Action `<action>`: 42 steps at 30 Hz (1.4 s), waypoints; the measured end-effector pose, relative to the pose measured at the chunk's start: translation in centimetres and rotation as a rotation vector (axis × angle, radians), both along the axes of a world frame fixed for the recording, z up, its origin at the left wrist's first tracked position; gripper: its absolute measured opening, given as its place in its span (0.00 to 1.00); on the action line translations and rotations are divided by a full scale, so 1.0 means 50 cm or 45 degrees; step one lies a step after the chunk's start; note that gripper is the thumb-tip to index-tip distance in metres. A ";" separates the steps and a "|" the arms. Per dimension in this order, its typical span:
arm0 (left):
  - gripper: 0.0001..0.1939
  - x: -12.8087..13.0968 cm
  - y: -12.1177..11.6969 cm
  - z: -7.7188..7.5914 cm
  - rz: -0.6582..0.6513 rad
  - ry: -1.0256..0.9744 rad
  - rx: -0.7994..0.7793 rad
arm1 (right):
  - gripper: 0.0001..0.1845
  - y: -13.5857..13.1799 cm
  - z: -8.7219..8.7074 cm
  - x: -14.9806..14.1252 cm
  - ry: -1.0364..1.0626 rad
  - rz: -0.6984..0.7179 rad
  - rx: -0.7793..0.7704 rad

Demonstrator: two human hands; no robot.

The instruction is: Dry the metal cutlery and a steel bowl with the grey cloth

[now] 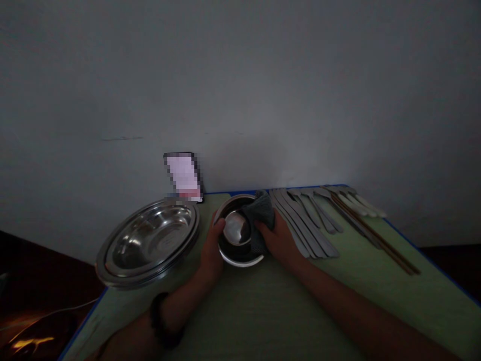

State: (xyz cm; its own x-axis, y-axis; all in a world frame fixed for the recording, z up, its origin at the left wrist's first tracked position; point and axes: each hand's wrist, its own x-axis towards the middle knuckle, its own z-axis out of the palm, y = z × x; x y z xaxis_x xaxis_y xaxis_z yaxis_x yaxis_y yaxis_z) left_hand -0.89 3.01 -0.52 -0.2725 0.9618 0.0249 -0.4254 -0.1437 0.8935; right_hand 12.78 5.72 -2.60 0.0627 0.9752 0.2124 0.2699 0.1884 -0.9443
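Observation:
A small round steel bowl [235, 226] is held over the table, its open top facing me. My left hand [213, 245] grips the bowl's left rim, thumb over the edge and the other fingers hidden behind. My right hand [276, 235] is closed on a dark grey cloth [263, 213] and presses it against the bowl's right rim and inner wall. Some of the cloth lies inside the bowl. Just right of that hand, steel forks [300, 225] lie side by side.
Nested wide steel basins [150, 240] stand at the left. A lit phone [184, 175] leans against the wall. Further right are steel spoons [319, 213], wooden chopsticks [376, 233] and white-handled cutlery [361, 203]. The green table [240, 316] has a blue edge; a pale wall rises behind.

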 end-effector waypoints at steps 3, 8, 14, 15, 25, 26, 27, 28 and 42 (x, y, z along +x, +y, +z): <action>0.19 -0.001 0.001 -0.001 -0.009 -0.008 -0.004 | 0.15 0.001 -0.001 0.000 0.006 0.006 -0.004; 0.18 0.002 -0.015 0.007 -0.008 0.169 0.135 | 0.17 0.000 0.000 0.000 0.054 -0.018 -0.016; 0.24 0.001 -0.058 0.004 0.005 0.548 0.455 | 0.20 -0.013 0.010 0.001 0.204 0.047 -0.025; 0.24 -0.001 -0.060 0.000 0.013 0.636 0.510 | 0.21 -0.015 0.011 0.001 0.208 0.058 -0.042; 0.22 -0.005 -0.037 -0.010 0.099 0.700 0.280 | 0.16 -0.010 0.061 0.024 0.021 -0.130 0.269; 0.21 -0.005 -0.038 -0.009 0.085 0.701 0.277 | 0.14 -0.007 0.080 0.034 -0.056 -0.114 0.333; 0.19 -0.005 -0.039 -0.008 0.051 0.709 0.274 | 0.12 -0.005 0.102 0.045 -0.167 -0.086 0.369; 0.18 -0.005 -0.040 -0.007 0.007 0.719 0.269 | 0.09 -0.004 0.124 0.056 -0.276 -0.055 0.395; 0.22 0.033 -0.022 0.160 -0.146 0.903 0.116 | 0.20 0.011 0.268 0.109 -0.620 0.066 0.521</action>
